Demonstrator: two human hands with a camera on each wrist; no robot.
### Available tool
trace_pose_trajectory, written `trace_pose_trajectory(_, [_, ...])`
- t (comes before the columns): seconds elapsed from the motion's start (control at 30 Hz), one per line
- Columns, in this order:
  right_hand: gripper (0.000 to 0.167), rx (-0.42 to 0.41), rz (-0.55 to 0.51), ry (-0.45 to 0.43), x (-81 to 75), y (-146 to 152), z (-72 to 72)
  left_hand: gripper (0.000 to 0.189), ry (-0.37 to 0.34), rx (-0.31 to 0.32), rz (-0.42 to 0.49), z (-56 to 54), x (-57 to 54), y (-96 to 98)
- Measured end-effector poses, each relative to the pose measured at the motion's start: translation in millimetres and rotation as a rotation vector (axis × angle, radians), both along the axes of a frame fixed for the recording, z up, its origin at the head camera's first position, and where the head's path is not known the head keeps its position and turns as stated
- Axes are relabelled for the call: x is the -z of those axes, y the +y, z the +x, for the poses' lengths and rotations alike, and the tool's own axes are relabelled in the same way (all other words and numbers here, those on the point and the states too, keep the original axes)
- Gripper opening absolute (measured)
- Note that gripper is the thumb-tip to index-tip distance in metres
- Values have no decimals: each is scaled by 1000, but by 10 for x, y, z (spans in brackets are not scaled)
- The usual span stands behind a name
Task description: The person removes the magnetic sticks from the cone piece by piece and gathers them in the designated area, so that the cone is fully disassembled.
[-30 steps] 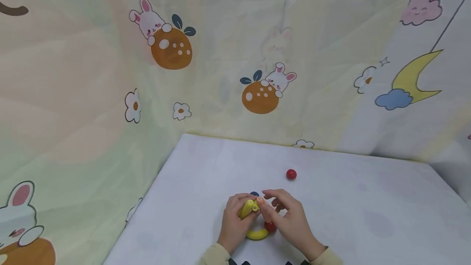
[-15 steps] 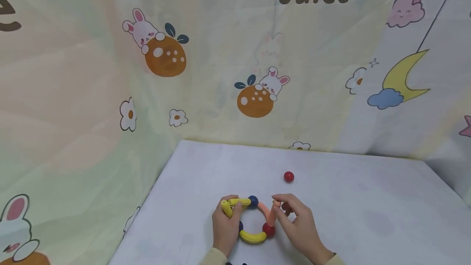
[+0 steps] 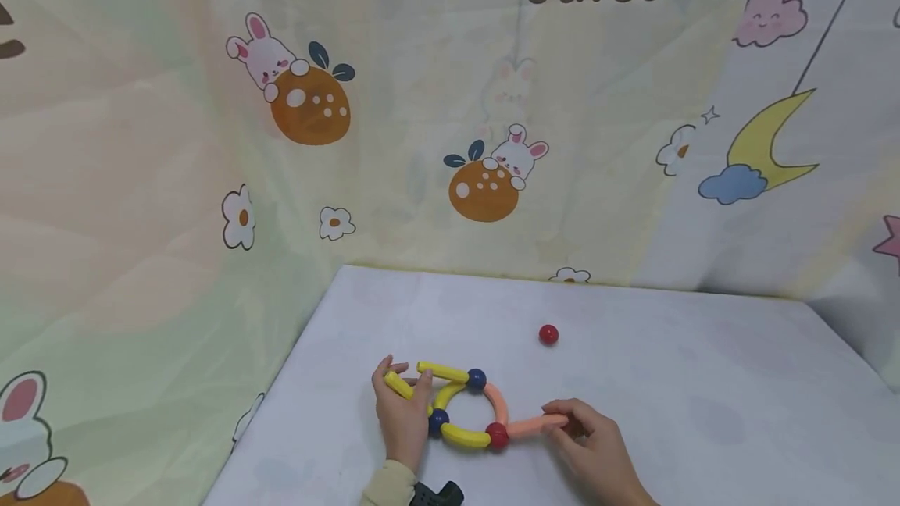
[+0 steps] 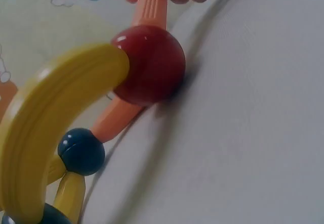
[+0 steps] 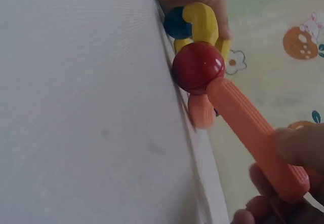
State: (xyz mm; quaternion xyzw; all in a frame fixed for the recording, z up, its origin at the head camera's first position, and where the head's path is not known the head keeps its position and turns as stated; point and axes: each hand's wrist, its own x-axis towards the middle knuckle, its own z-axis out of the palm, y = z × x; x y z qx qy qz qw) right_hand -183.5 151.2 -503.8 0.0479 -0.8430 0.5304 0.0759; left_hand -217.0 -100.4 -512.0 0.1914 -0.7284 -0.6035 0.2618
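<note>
A ring of curved magnetic sticks and balls lies on the table: two yellow curved sticks point(image 3: 466, 436), an orange curved stick point(image 3: 497, 403), two blue balls point(image 3: 476, 379) and a red ball point(image 3: 497, 436). My right hand point(image 3: 594, 447) pinches the outer end of a straight orange stick point(image 5: 248, 130), whose other end meets the red ball. At the ring's left, my left hand point(image 3: 402, 420) holds a straight yellow stick point(image 3: 399, 385) between thumb and fingers, near the left blue ball point(image 3: 439, 421). Another straight yellow stick point(image 3: 443, 371) points left from the far blue ball, past the left thumb.
A loose red ball point(image 3: 548, 335) rests farther back on the white table point(image 3: 668, 365). A printed cloth point(image 3: 408, 100) hangs behind and along the left side of the table. Part of a black device point(image 3: 437, 493) shows by the left wrist.
My right hand has swung the straight orange stick from steep to low, pointing right from the red ball. My left hand has moved left, and the straight yellow sticks now splay outward from the ring.
</note>
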Motion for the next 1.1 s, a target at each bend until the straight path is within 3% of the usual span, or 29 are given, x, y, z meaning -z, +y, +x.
trace_pose_trajectory(0.13, [22,-48,26,-98,56,20,8,95,47,-75,-165,5,-10,1])
trace_pose_trajectory(0.23, [22,-82,46,-91,85,25,5,86,127,-74,-403,31,-28,11])
trace_pose_trajectory(0.3, [22,-92,49,-77,98,25,0,68,196,-10,-564,61,-37,31])
trace_pose_trajectory(0.37, [21,-103,51,-68,107,23,-8,53,261,107,-700,98,-43,58])
trace_pose_trajectory(0.47, [20,-113,45,-60,111,17,-19,41,234,295,-825,152,-44,110])
trace_pose_trajectory(0.57, [19,-111,50,-58,111,8,-26,40,94,412,-880,187,-42,152])
trace_pose_trajectory(0.7, [22,-80,72,-53,121,3,-27,39,-36,481,-896,196,-42,181])
trace_pose_trajectory(0.77, [24,-68,79,-50,128,3,-30,38,-21,509,-908,192,-40,188])
trace_pose_trajectory(0.97, [20,-111,40,-21,142,10,-32,27,146,634,-947,224,-52,271])
trace_pose_trajectory(1.1, [18,-143,61,6,158,6,-30,26,126,654,-989,255,-30,332])
